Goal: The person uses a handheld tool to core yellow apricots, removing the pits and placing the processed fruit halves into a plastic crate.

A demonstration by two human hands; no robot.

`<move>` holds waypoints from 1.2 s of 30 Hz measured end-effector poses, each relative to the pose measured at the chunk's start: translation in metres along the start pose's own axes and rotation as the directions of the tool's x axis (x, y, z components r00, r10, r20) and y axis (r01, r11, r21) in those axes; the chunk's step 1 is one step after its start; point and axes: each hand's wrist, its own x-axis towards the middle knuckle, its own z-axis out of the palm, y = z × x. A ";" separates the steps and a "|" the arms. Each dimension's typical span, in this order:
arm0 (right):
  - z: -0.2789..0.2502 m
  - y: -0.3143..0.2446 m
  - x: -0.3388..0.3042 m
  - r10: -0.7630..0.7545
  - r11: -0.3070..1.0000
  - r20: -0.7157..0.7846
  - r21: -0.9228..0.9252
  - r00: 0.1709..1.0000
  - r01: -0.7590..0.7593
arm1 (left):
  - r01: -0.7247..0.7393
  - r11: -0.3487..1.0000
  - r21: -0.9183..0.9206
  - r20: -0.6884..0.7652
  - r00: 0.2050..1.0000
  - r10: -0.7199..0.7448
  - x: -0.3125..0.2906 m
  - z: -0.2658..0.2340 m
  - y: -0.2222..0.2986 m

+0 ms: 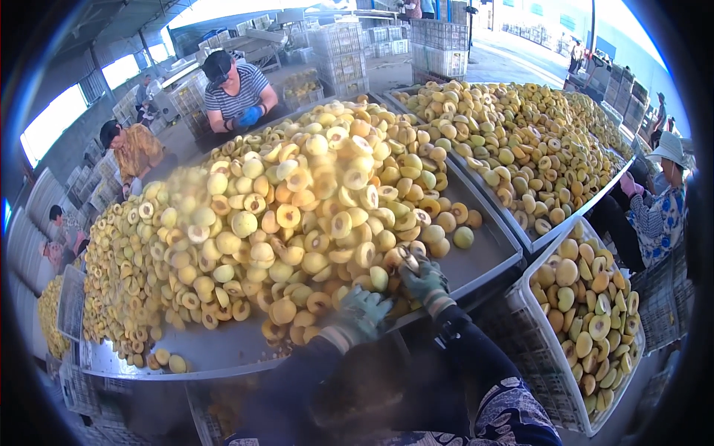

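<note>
A large heap of yellow apricots [297, 201], many of them halved with brown hollows showing, covers the metal table before me. My left hand [363, 311], in a grey-green glove, is at the near edge of the heap with its fingers curled. Just right of it and a little farther off, my gloved right hand [427, 284] bends its fingers in among the fruit, beside a browned apricot half [393, 258]. Both hands look closed, but what lies in them is too small and partly hidden to name.
A white plastic crate [532, 312] full of apricot halves stands close on my right. Beyond a raised metal rim [491, 264] lies a second heap [528, 149]. Co-workers [236, 93] sit around the tables, one at the right [662, 201]. Stacked crates [338, 56] stand behind.
</note>
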 end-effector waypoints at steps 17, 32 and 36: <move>0.025 -0.050 -0.030 -0.478 0.772 -0.331 0.283 0.813 0.569 | 0.349 0.924 -0.154 -0.313 0.870 -0.381 -0.069 -0.005 -0.003; -0.041 -0.067 -0.182 -0.248 0.483 0.583 0.767 0.773 -0.423 | -0.272 0.202 -0.941 -0.336 0.681 -0.650 -0.106 -0.056 0.082; -0.016 -0.062 -0.216 -0.250 0.281 0.465 0.874 0.849 -0.396 | -0.251 -0.045 -0.967 -0.113 0.581 -0.806 -0.105 -0.061 0.115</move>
